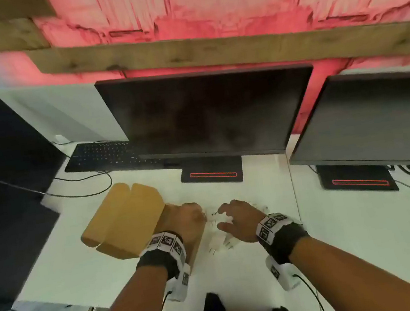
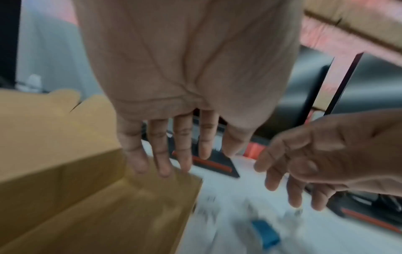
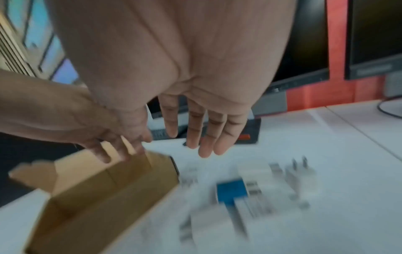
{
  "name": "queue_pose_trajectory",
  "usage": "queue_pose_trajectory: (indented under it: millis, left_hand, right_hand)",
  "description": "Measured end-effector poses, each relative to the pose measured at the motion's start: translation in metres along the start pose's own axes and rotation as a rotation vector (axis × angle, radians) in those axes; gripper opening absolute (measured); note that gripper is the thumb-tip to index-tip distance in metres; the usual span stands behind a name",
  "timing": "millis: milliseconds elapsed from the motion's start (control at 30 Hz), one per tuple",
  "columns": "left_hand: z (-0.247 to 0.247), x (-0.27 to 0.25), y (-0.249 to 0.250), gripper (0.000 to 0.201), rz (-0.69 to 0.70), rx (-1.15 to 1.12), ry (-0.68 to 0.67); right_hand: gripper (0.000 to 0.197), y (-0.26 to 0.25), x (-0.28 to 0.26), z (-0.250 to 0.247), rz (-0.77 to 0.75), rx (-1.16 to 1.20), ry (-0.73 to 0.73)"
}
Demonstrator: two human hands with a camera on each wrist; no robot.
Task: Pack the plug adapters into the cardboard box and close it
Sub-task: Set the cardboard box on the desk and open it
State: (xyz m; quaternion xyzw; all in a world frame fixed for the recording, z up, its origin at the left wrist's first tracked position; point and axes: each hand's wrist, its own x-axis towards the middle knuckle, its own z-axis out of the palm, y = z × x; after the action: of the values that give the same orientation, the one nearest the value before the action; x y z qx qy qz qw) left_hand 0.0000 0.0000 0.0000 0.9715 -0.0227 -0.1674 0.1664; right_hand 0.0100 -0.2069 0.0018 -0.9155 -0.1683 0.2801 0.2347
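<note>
While the cardboard box (image 1: 126,218) sits open at centre left of the head view, its flaps spread toward the upper left, the person's left hand (image 1: 184,223) rests over its near right wall, fingers straight and touching the rim (image 2: 174,175) rather than curled round it. At centre frame the right hand (image 1: 238,220) hovers with fingers loosely spread and nothing in it, just above the plug adapters (image 3: 250,194), a blurred scatter of white bodies and metal prongs, one with a blue part (image 3: 231,190), lying on the white tabletop (image 1: 265,264) just right of the box. None appears to be in the box yet, so packing looks barely begun. Risk lies in the light hold on the box: a sweeping grab could nudge it or tip it, since only fingertips steady it, and the bunched adapters may catch on one another's prongs and drop short of the opening. Two dark monitors (image 1: 206,116) stand across the upper half of the frame. No brand or label can be read; motion blur smears small dark marks on one adapter, and the wristbands (image 1: 167,241) carry only square coded markers
</note>
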Motion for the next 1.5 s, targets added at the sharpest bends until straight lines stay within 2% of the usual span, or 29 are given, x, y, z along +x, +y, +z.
queue_pose_trajectory:
  millis: [33,67,133,200,400,633,767,967,1167,1267,1333,1400,1433,1500]
  left_hand:
    - [0.012,-0.002,-0.01,0.034,0.01,0.094,-0.042]
    - [0.021,-0.005,-0.017,0.029,-0.043,0.052,-0.11]
    - [0.044,-0.019,-0.03,0.046,-0.177,-0.055,-0.356]
    - [0.062,-0.023,-0.041,0.065,-0.164,-0.027,-0.465]
    - [0.076,-0.013,-0.05,0.051,-0.063,0.152,-0.502]
    - [0.058,0.015,-0.086,0.062,0.21,0.33,-0.559]
    - [0.059,0.028,-0.096,0.063,0.224,0.316,-0.571]
    - [0.056,0.039,-0.098,0.061,0.229,0.268,-0.504]
    - [0.045,0.049,-0.084,0.052,0.243,0.226,-0.47]
    - [0.047,0.052,-0.081,0.05,0.271,0.258,-0.455]
    - [0.045,0.052,-0.083,0.054,0.309,0.252,-0.515]
    - [0.036,0.052,-0.081,0.047,0.353,0.14,-0.53]
    - [0.027,0.049,-0.08,0.039,0.353,0.045,-0.474]
    - [0.016,0.048,-0.082,0.035,0.291,-0.128,-0.244]
  right_hand:
    - [0.052,0.002,0.0,0.011,0.051,-0.041,-0.08]
    - [0.054,0.006,0.004,0.022,0.085,-0.094,-0.131]
    - [0.059,0.012,0.0,0.045,0.131,-0.128,-0.191]
    - [0.063,0.012,-0.001,0.059,0.131,-0.141,-0.191]
    - [0.063,0.002,0.01,0.087,0.147,-0.318,-0.147]
    - [0.049,-0.007,0.02,0.091,0.268,-0.321,-0.024]
    - [0.046,-0.01,0.019,0.096,0.267,-0.398,0.008]
    - [0.045,-0.011,0.014,0.103,0.241,-0.43,0.043]
    - [0.062,-0.009,0.016,0.093,0.265,-0.392,0.041]
    - [0.053,-0.012,0.02,0.087,0.282,-0.321,0.079]
    - [0.046,-0.014,0.022,0.084,0.303,-0.233,0.116]
    - [0.04,-0.011,0.023,0.078,0.326,-0.136,0.169]
    - [0.037,-0.008,0.025,0.074,0.338,-0.088,0.209]
    - [0.035,0.0,0.031,0.061,0.361,-0.009,0.317]
